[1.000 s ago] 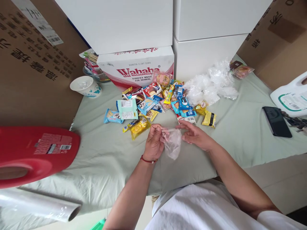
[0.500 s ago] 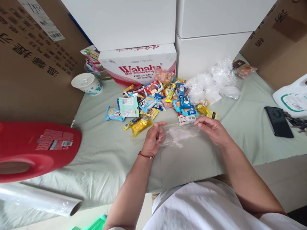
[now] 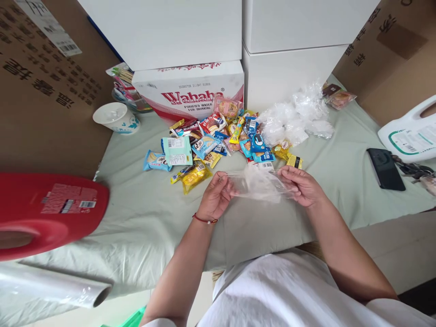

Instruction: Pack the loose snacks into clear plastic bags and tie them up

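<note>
**Clear plastic bag stretched between both hands, nothing in it yet**

Clear and thin, a small plastic bag (image 3: 259,184) hangs stretched between the two hands just above the pale green cloth (image 3: 143,218) covering the bench. The left hand (image 3: 215,196) pinches one edge with fingers (image 3: 223,179) closed on the film; the right hand (image 3: 301,185) grips the opposite edge the same way. The bag looks empty, and whether its mouth is open I cannot tell.

Just beyond the hands lies a loose heap of wrapped snacks (image 3: 218,145), none in the bag. To the right of that heap sits a pile of more clear bags (image 3: 296,120), crumpled and seemingly empty. By this layout, the bagging looks barely begun: one bag in hand, the snacks unpacked.

Near the bench's edges are a paper cup (image 3: 116,117), a Wahaha carton (image 3: 189,88), a red jug (image 3: 44,211), a roll of film (image 3: 51,286) and a black phone (image 3: 385,169).
</note>
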Demonstrator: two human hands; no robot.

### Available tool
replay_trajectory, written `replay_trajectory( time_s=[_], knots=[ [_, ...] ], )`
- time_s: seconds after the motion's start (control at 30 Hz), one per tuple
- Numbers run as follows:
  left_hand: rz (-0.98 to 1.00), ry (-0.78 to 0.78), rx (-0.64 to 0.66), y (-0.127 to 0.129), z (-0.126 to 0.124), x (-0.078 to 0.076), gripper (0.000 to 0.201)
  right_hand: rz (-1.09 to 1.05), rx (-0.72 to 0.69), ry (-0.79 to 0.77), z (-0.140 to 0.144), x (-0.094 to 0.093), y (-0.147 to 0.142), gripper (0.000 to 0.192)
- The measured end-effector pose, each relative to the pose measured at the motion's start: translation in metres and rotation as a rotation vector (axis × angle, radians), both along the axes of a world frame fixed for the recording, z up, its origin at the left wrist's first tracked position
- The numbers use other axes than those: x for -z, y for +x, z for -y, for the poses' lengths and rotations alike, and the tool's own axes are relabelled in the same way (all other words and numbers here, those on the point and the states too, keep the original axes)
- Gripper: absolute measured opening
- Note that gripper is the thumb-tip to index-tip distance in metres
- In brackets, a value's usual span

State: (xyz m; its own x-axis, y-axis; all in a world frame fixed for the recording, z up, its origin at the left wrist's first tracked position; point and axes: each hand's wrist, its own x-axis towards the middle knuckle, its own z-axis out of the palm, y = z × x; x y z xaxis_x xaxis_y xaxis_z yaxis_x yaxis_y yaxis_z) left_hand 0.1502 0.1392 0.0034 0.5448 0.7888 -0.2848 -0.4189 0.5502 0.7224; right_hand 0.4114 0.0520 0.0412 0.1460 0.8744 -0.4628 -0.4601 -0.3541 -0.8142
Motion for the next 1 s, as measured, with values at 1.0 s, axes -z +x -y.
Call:
replay_trajectory(
  time_s=[1.0],
  knots=[
    [-0.34,0.197,-0.099,0.014,0.002,-0.02,0.045,0.369,-0.048,0.089,-0.007,-0.017,0.035,0.042]
  ],
)
